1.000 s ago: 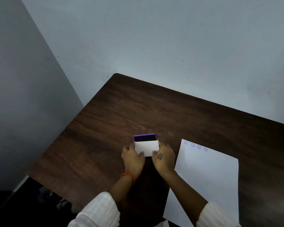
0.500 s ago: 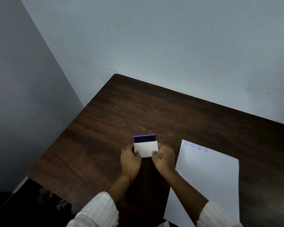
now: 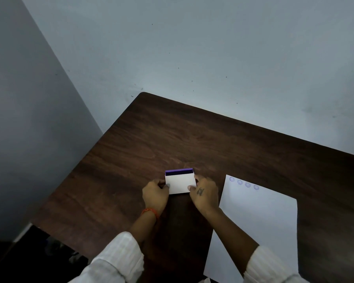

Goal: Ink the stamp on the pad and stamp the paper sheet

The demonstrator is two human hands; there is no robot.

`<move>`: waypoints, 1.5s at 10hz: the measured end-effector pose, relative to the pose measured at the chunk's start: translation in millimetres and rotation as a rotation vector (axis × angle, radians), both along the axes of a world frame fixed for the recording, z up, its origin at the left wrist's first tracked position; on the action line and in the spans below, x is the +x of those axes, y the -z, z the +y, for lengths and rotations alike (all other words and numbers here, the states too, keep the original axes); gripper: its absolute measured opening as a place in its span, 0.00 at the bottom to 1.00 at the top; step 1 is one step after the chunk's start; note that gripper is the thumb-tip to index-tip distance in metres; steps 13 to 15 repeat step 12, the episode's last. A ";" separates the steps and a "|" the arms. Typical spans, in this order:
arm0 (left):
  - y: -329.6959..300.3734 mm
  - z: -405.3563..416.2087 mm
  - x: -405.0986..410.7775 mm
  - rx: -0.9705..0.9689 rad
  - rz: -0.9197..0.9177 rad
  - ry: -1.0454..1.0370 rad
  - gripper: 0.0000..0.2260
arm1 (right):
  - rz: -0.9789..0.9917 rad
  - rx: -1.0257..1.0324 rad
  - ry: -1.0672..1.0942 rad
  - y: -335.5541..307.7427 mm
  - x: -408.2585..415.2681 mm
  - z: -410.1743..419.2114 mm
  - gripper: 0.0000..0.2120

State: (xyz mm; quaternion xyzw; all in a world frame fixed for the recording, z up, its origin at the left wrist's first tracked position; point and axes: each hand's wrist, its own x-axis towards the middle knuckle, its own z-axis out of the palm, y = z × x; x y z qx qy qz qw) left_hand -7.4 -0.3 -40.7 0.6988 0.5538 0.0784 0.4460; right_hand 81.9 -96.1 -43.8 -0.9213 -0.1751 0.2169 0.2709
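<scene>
A small ink pad box [image 3: 180, 182] lies on the dark wooden table [image 3: 192, 139]; its white lid covers most of it and a thin strip of purple pad [image 3: 179, 172] shows at the far edge. My left hand [image 3: 156, 194] grips the box's left side and my right hand [image 3: 205, 194] grips its right side, thumbs on the lid. To the right lies the white paper sheet [image 3: 258, 225], with several round purple stamp marks [image 3: 243, 183] along its top edge. No stamp is visible.
The table stands in a room corner, with pale walls [image 3: 192, 58] behind and to the left. Its left edge [image 3: 70, 180] drops to a dark floor. White sleeves cover both forearms near the bottom of the view.
The white lid has slid farther over the purple pad, so less of the dark pad shows now. Both hands stayed on the box's sides.
</scene>
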 end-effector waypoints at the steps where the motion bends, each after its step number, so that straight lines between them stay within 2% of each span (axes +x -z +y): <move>1: 2.1 4.9 0.8 0.007 0.003 -0.005 0.12 | -0.009 -0.017 -0.004 1.2 3.1 2.2 0.23; 6: 12.5 21.7 4.1 -0.034 0.021 0.026 0.10 | -0.030 -0.084 -0.083 2.2 13.7 6.6 0.25; 7: 8.0 16.0 1.2 0.069 0.004 0.026 0.11 | -0.067 -0.067 -0.085 -1.6 14.4 5.7 0.20; 8: 1.2 6.7 -0.8 0.401 0.033 0.123 0.10 | -0.219 -0.011 -0.050 -8.5 11.8 3.5 0.20; 10: -16.1 1.3 21.8 0.707 -0.009 0.517 0.26 | -0.366 0.090 -0.100 -28.9 13.4 -5.3 0.27; 12: -59.4 2.3 72.5 0.987 -0.093 0.675 0.28 | -0.602 0.100 -0.125 -68.6 46.5 -11.7 0.27; 15: -59.4 2.3 72.5 0.987 -0.093 0.675 0.28 | -0.602 0.100 -0.125 -68.6 46.5 -11.7 0.27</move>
